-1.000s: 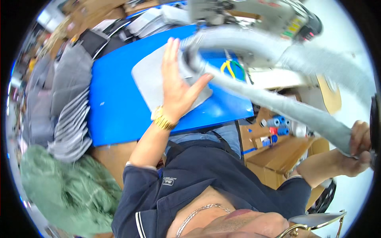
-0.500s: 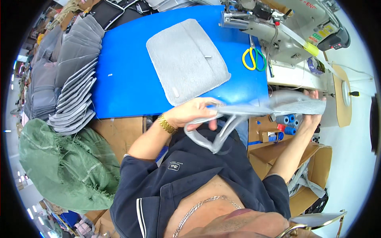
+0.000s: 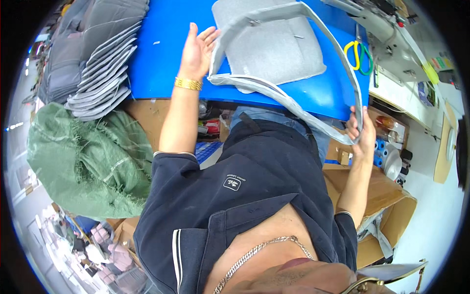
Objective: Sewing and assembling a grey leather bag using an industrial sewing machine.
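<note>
A long grey fabric strip (image 3: 269,90) forms a wide loop above a flat grey fabric piece (image 3: 269,49) on a blue board (image 3: 166,63). My left hand (image 3: 198,51), with a gold watch at the wrist, is raised beside the loop's left corner, fingers apart and slightly curled, holding nothing that I can see. My right hand (image 3: 361,130) grips the loop's lower right end. Scissors (image 3: 362,59) with yellow and green handles lie near the board's right edge.
A stack of grey padded pieces (image 3: 98,73) lies left, above a green woven sack (image 3: 88,161). A sewing machine (image 3: 406,59) stands at the upper right. Spools (image 3: 379,152) and an open carton (image 3: 372,206) are lower right.
My left hand has let go of the strip and moved up and left. The strip, bunched half a second ago, is spread into a wide loop, still held by my right hand.
</note>
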`<state>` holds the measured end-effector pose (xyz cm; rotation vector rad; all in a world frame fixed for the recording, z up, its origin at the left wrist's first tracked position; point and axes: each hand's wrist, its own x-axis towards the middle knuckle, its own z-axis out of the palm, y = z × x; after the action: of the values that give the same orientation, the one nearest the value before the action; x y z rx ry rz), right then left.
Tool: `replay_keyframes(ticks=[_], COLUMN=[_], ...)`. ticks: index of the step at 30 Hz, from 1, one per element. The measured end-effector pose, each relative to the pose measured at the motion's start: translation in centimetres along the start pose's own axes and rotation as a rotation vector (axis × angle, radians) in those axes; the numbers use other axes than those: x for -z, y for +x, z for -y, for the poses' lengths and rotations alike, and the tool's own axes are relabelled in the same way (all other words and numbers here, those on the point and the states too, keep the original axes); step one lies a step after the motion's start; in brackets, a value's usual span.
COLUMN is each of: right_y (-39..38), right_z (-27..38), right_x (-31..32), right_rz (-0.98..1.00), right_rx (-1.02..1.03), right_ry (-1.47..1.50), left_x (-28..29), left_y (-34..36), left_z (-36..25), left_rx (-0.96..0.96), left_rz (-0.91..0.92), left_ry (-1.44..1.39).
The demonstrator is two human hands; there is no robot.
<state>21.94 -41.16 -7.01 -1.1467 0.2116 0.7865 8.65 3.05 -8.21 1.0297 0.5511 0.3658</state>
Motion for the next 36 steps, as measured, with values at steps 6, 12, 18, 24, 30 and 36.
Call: replay_keyframes(ticks=[6,12,18,24,30,36], right_y=[0.4,-0.9,-0.1,-2.1,-4.8,3.0], right_z=[-2.6,-1.4,-6.5,-1.6,7.6,4.2], right_x=[-3.1,-8.3,-15.6,-20.4,-24.4,-21.3], right_rz=[-0.06,0.018,0.429,0.674,0.633,0.386], right_rx=[0.125,0.854,0.676,0.902,0.763,0.525], right_ry=[-0.161,-1.054,-1.759,-1.059,-0.339,-0.547], left_x=[1.6,2.9,1.9,2.2,-1.2,-6.9], left_y=[-6.2,-10.1,-10.5,-11.4,-11.6,-10.3], left_z=[3.3,4.5,5.0,2.5,-0.3,-4.5], left_rx=[-0.786,-0.476,-0.68,-0.611,-0.764,-1.018], left_rz=[-0.512,-0.53,-0.516,-0.615,-0.363,-0.293], left_ry=[0.523,0.71,0.593,0.153,0.226,0.38])
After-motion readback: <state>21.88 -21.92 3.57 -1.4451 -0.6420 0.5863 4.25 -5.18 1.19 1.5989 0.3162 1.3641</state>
